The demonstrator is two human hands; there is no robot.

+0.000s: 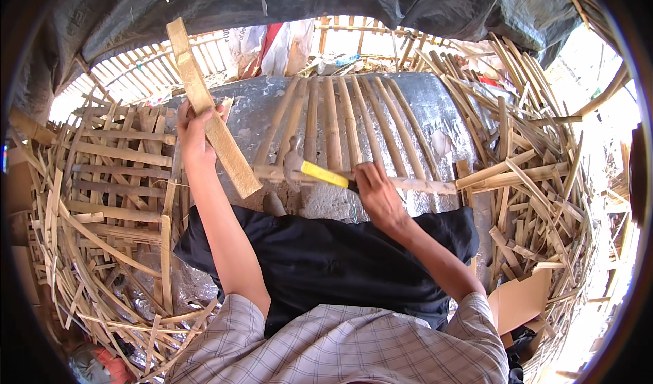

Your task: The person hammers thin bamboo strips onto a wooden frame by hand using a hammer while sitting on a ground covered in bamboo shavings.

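My left hand [192,134] clamps a loose bamboo slat [211,112]; my right hand [376,192] grips the yellow-handled hammer [320,173] over the crossbar [422,185]; seven fanned slats [333,122] look fixed, this one unplaced.

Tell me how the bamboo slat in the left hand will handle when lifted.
The slat probably stays stiff: it stands straight above the left hand. Likely light, since one hand holds it up. Being flat, it shouldn't roll.
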